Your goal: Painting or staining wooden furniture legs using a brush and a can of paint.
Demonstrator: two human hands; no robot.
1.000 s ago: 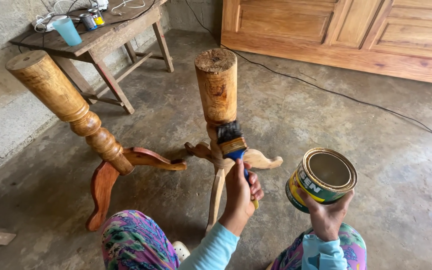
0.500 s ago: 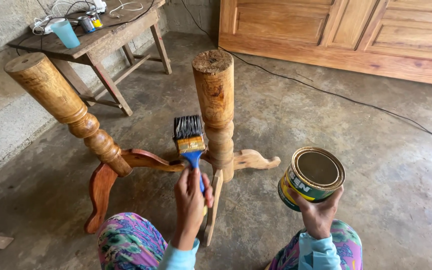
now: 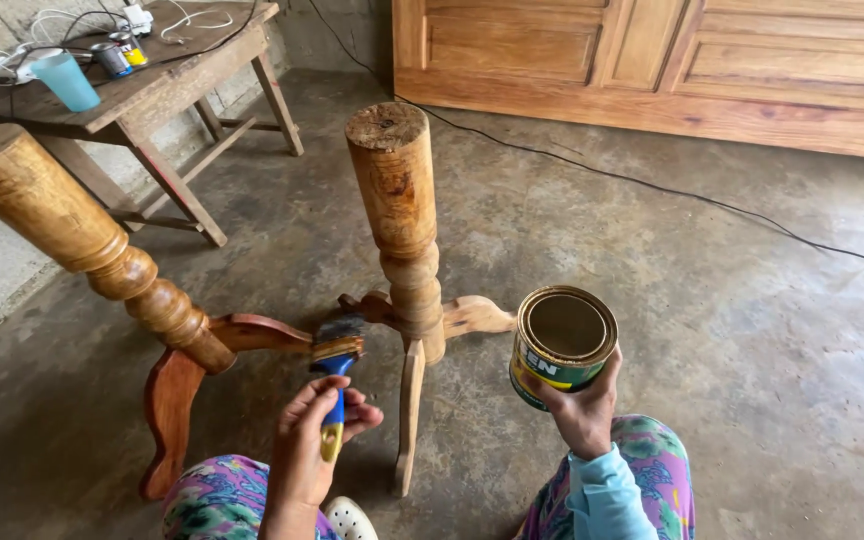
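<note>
My left hand [image 3: 312, 440] grips paintbrush [image 3: 335, 372] bristles-up near pedestal leg [image 3: 402, 260]; right hand [image 3: 584, 408] holds open varnish tin [image 3: 562, 345] tilted for dipping

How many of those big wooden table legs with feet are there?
2. One wooden pedestal stands upright in the middle, just past the paintbrush in the left hand. The other pedestal leans at the left, beside the small wooden table.
</note>
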